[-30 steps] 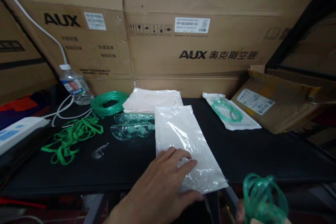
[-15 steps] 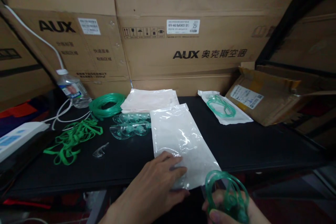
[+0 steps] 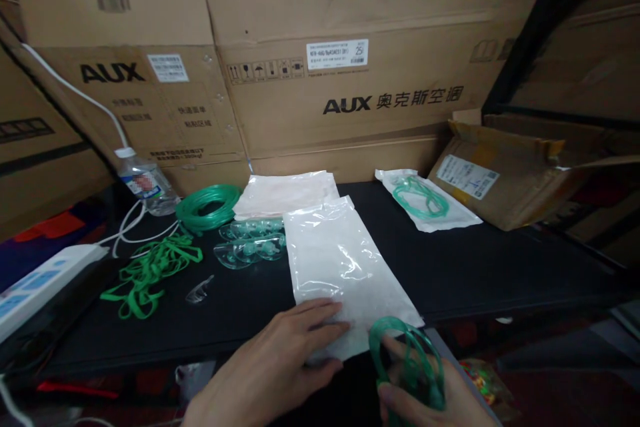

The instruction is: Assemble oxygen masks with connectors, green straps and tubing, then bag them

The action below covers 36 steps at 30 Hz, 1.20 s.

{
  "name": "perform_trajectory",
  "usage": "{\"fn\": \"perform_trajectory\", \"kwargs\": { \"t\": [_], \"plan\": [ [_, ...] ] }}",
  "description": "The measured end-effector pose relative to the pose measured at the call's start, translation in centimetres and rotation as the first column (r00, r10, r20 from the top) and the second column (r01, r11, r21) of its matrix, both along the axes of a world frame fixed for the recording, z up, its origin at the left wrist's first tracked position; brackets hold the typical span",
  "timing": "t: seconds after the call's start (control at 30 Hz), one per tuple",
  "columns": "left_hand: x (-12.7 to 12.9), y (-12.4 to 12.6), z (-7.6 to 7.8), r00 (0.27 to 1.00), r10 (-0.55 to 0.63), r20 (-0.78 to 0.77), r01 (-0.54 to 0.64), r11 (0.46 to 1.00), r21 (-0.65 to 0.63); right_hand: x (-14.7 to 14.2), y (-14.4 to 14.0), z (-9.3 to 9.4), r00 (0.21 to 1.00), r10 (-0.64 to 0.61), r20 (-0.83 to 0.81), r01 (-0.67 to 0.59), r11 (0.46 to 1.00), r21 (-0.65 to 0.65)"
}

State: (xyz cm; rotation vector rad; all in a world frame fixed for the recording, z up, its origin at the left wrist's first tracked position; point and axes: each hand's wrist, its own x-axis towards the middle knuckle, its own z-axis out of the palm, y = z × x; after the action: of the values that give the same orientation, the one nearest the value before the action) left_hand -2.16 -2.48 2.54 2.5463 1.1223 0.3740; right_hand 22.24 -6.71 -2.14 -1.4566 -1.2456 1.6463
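Note:
My left hand (image 3: 280, 363) lies flat on the near end of an empty clear plastic pouch (image 3: 340, 260) that rests on the black table (image 3: 500, 273). My right hand (image 3: 430, 400) grips a coil of green tubing (image 3: 407, 360) right beside the pouch's near right corner, at the table's front edge. The fingers of the left hand touch the pouch's edge.
On the table lie a stack of pouches (image 3: 285, 190), clear green masks (image 3: 250, 247), a green tubing coil (image 3: 207, 203), green straps (image 3: 150, 267), a small clear clip (image 3: 199, 290), a filled pouch (image 3: 425, 200), a water bottle (image 3: 145, 180) and a power strip (image 3: 40, 280). Cardboard boxes (image 3: 350, 80) stand behind.
My right hand has carried the green tubing coil left and up, from the lower right corner to the pouch's near edge. My left hand stays pressed on the pouch.

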Motion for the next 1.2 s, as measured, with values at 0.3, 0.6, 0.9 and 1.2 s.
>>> {"fn": "perform_trajectory", "kwargs": {
  "t": [0.3,0.6,0.9,1.2],
  "plan": [
    [0.2,0.3,0.1,0.987,0.13,0.095,-0.119,0.986,-0.115,-1.0,-0.2,0.7,0.999,-0.029,-0.019,0.03,0.998,0.049],
    [3.5,0.5,-0.6,0.942,0.334,0.041,-0.335,0.921,0.2,-1.1,0.3,0.5,0.999,0.034,0.032,-0.036,0.996,0.082],
    [3.8,0.8,-0.6,0.919,0.232,0.318,-0.365,0.807,0.464,-2.4,0.8,2.6,1.0,0.002,-0.03,-0.004,0.999,-0.052],
    [3.5,0.1,-0.6,0.952,0.03,0.306,-0.208,0.795,0.57,-3.6,1.0,3.1,0.985,-0.145,-0.091,0.136,0.986,-0.094]
  ]
}}
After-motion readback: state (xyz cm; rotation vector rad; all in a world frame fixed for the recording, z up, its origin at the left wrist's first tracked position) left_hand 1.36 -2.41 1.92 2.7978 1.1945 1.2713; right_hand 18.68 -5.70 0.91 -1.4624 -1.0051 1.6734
